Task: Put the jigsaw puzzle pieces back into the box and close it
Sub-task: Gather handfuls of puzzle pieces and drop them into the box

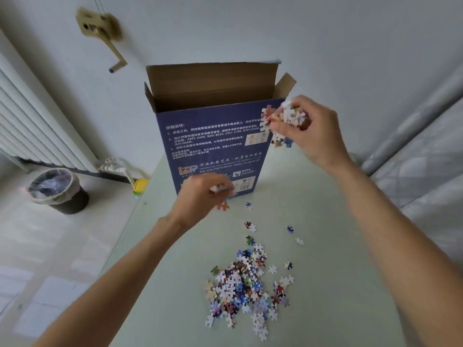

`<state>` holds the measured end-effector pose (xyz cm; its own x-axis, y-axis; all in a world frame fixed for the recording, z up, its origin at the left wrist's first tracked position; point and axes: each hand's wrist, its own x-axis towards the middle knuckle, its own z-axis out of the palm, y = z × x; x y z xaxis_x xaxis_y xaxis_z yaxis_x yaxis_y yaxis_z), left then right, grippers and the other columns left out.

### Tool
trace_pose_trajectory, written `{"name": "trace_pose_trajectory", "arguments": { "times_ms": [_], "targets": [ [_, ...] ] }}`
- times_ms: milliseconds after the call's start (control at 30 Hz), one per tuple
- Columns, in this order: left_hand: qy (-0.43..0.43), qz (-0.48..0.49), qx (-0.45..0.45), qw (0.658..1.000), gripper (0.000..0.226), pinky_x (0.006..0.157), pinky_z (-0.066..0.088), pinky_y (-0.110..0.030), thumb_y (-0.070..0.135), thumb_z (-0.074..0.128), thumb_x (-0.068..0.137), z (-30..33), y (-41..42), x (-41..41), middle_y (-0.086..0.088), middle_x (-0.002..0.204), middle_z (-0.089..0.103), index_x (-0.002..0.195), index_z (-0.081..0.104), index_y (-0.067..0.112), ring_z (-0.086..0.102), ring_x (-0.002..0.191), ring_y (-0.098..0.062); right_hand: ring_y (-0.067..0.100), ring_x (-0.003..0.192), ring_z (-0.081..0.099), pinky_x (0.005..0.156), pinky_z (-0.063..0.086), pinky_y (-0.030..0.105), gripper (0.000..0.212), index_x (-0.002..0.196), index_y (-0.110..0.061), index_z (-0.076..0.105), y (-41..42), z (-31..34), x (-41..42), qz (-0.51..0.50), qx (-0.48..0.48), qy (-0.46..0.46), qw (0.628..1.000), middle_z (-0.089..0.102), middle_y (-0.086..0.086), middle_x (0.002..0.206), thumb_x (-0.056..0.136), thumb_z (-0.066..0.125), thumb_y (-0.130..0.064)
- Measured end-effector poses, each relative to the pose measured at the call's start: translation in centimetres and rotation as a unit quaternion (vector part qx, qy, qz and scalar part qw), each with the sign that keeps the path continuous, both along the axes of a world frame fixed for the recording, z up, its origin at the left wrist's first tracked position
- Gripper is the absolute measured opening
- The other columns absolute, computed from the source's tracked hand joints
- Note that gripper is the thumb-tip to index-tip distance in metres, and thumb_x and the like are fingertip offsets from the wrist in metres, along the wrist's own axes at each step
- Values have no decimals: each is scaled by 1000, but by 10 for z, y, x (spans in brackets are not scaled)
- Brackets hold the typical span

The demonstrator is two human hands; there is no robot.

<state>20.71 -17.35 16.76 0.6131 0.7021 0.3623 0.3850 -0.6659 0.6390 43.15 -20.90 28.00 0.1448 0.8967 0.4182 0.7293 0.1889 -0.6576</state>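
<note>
Box: a tall blue cardboard box (213,146) stands upright at the far end of the pale tabletop (325,221), its top flaps open and the brown inside showing; white printed text covers the side facing the person.
Right hand: the right hand (310,131) is raised beside the box's upper right corner, just below the open right flap.
Right fingers: its fingers (283,126) are pinched around a bunch of puzzle pieces (283,118), some of which hang loose below the grip.
Left hand: the left hand (200,196) is low, in front of the box's bottom edge, close over the tabletop; it is blurred.
Left fingers: curled inward around a few pale pieces (220,189), though the blur makes the grip hard to read.
Loose pieces: a red piece (222,206) lies just beside the left hand, and a small blue one (248,205) near it.
Main pile: a heap of mixed-colour pieces (248,284) lies on the tabletop nearer the person, between the two forearms, with a few strays scattered toward the box.
Surroundings: a lined waste bin (59,191) on the floor to the left, beneath a white radiator (37,126).
</note>
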Motion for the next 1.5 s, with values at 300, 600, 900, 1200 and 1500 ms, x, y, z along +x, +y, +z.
{"name": "trace_pose_trajectory", "arguments": {
  "times_ms": [300,600,900,1200,1500],
  "targets": [
    [-110,123,240,957,11,66,56,-33,16,65,82,147,108,14,-3,87,70,88,71,11,63,78,-14,19,84,64,70,50,30,31,99,-16,61,116,35,-1,66,49,-183,980,69,0,93,81,67,-41],
    [73,93,202,972,15,78,54,-36,21,66,85,119,129,23,-5,92,72,98,72,15,67,80,-21,12,87,59,73,46,28,21,103,-17,64,132,11,1,143,-44,-179,972,66,-2,97,84,66,-27],
    [92,91,119,985,24,79,54,-30,37,63,86,112,121,21,6,90,71,105,67,22,64,78,-8,12,77,55,82,40,32,29,104,-17,65,131,23,0,90,-33,-216,972,65,-1,85,79,71,-30],
    [112,109,139,978,26,78,52,-36,41,60,87,109,119,12,4,99,70,110,65,28,64,85,-16,13,93,60,85,47,35,18,98,-17,67,133,23,-13,147,-58,-242,957,67,-4,100,85,65,-29],
    [-86,76,363,925,18,53,49,-24,21,54,92,59,59,12,0,76,69,91,70,11,62,68,-14,15,88,65,73,50,18,24,101,-4,66,44,-64,-16,10,199,-178,964,70,7,98,90,60,-24]
  ]
}}
